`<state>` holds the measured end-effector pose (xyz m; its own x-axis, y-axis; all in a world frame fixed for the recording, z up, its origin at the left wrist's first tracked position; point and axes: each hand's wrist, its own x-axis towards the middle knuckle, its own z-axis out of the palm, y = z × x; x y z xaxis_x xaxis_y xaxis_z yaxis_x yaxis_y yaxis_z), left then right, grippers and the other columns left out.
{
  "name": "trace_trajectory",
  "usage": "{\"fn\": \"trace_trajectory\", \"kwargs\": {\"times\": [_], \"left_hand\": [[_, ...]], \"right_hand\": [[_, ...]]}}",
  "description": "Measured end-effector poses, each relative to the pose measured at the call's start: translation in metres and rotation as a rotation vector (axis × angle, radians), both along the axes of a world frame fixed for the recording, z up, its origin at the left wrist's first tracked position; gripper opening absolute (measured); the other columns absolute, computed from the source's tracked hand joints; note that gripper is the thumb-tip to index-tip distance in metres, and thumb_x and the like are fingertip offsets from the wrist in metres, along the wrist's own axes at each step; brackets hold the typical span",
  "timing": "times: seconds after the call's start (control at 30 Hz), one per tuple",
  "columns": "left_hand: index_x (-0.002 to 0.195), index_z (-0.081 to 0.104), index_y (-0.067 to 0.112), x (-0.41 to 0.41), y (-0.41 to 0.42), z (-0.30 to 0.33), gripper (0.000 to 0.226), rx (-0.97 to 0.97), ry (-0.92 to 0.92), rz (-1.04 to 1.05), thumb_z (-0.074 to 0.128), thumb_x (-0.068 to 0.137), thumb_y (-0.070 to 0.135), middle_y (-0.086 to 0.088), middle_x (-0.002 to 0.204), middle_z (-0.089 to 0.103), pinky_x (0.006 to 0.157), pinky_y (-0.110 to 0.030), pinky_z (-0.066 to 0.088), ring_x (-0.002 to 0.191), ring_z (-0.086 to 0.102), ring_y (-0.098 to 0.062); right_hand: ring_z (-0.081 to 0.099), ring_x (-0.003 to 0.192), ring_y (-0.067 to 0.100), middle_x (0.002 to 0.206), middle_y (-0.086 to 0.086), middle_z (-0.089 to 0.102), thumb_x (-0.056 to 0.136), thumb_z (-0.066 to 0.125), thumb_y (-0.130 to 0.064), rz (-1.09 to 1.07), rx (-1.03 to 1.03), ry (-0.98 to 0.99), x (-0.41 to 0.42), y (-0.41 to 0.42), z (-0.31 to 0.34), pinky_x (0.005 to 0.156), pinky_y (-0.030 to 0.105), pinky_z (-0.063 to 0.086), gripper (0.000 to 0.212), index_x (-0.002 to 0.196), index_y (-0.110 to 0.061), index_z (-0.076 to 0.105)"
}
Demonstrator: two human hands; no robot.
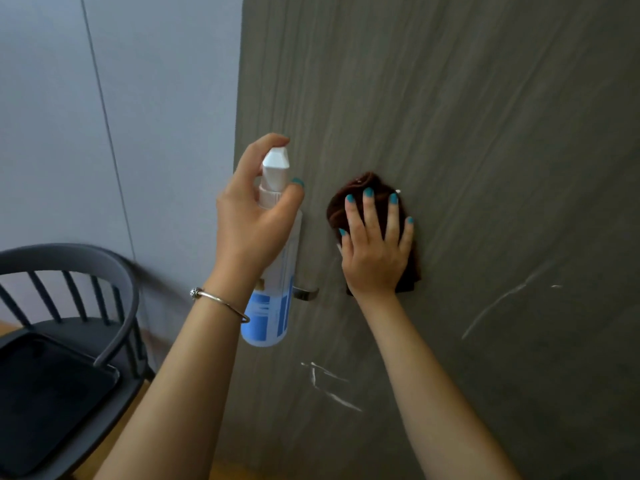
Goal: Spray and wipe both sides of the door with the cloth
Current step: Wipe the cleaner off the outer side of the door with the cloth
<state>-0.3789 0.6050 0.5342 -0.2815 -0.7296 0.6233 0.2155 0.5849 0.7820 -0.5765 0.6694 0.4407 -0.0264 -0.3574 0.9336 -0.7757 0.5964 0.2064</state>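
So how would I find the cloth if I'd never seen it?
Look at the big grey-brown door. Near its middle, the right hand presses flat on the cloth. It is dark brown and crumpled, unlike the white and blue spray bottle beside it.

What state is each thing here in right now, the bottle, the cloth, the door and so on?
Spray bottle: upright, gripped by the left hand, a finger on the nozzle.
Cloth: bunched, pressed flat against the door by the right hand.
Door: streaked, with white marks lower down.
Door handle: partly hidden behind the bottle.
Chair: standing beside the door, untouched.
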Motion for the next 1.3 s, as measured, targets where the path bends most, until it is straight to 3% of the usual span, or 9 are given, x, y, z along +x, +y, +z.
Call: {"fn": "trace_trajectory", "kwargs": {"times": [0.17,0.37,0.5,0.7,0.87,0.97,1.07,1.3], "left_hand": [[0.120,0.056,0.039,0.000,0.006,0.005,0.044,0.079,-0.007,-0.022,0.064,0.086,0.013,0.018,0.095,0.063,0.075,-0.038,0.055,0.080,0.060,-0.017],[0.120,0.057,0.036,0.003,-0.001,0.005,0.040,0.090,-0.048,-0.078,0.064,0.087,0.015,0.010,0.092,0.062,0.068,-0.025,0.054,0.083,0.062,-0.016],[0.114,0.054,0.046,-0.004,-0.007,0.001,0.043,-0.006,-0.091,-0.175,0.065,0.086,0.016,0.018,0.098,0.061,0.067,-0.013,0.053,0.087,0.061,-0.010],[0.112,0.060,0.044,-0.015,-0.005,-0.034,0.037,-0.149,0.062,-0.230,0.066,0.085,0.019,0.004,0.083,0.067,0.056,-0.021,0.053,0.073,0.066,-0.016],[0.108,0.058,0.048,-0.017,-0.008,-0.085,0.032,-0.198,0.142,-0.216,0.065,0.085,0.026,-0.003,0.082,0.069,0.055,-0.026,0.054,0.074,0.065,-0.015],[0.107,0.059,0.046,-0.025,-0.009,-0.110,0.029,-0.258,0.142,-0.206,0.066,0.086,0.028,-0.005,0.081,0.067,0.063,-0.033,0.054,0.067,0.064,-0.015],[0.109,0.062,0.040,-0.031,-0.008,-0.123,0.028,-0.282,0.196,-0.204,0.067,0.085,0.025,0.004,0.077,0.063,0.067,-0.031,0.053,0.067,0.061,-0.011],[0.103,0.060,0.033,-0.034,-0.003,-0.110,0.019,-0.282,0.212,-0.219,0.064,0.088,0.023,0.012,0.079,0.057,0.056,-0.022,0.043,0.066,0.053,0.000]], "right_hand": [[0.035,0.142,0.032,0.152,0.002,0.040,0.102,0.040,-0.035,-0.002,-0.172,-0.070,-0.010,0.007,0.035,0.115,0.052,0.024,0.045,0.145,-0.023,0.047],[0.035,0.141,0.034,0.152,0.004,0.040,0.103,0.037,-0.034,-0.048,-0.247,-0.051,-0.011,0.005,0.043,0.116,0.051,0.024,0.046,0.145,-0.018,0.045],[0.038,0.139,0.037,0.146,0.011,0.047,0.097,0.049,-0.026,0.029,-0.304,-0.029,-0.018,0.002,0.038,0.116,0.054,0.022,0.036,0.131,-0.012,0.046],[0.040,0.139,0.033,0.143,0.006,0.054,0.100,0.050,-0.030,0.001,-0.414,0.091,-0.018,0.001,0.030,0.115,0.059,0.020,0.039,0.135,-0.014,0.058],[0.027,0.147,0.029,0.155,-0.002,0.039,0.099,0.043,-0.038,-0.003,-0.341,0.034,-0.018,0.007,0.000,0.115,0.056,0.019,0.051,0.149,-0.028,0.040],[0.027,0.147,0.028,0.155,-0.002,0.039,0.097,0.039,-0.037,0.004,-0.302,0.028,-0.020,0.012,-0.030,0.115,0.054,0.021,0.053,0.149,-0.026,0.040],[0.025,0.147,0.027,0.156,-0.002,0.037,0.097,0.035,-0.038,-0.004,-0.264,0.021,-0.021,0.015,-0.052,0.116,0.053,0.019,0.055,0.150,-0.024,0.039],[0.011,0.151,0.021,0.163,-0.009,0.019,0.103,0.034,-0.038,-0.024,-0.183,-0.099,-0.009,0.011,0.039,0.120,0.048,0.011,0.053,0.155,-0.029,0.026]]}}
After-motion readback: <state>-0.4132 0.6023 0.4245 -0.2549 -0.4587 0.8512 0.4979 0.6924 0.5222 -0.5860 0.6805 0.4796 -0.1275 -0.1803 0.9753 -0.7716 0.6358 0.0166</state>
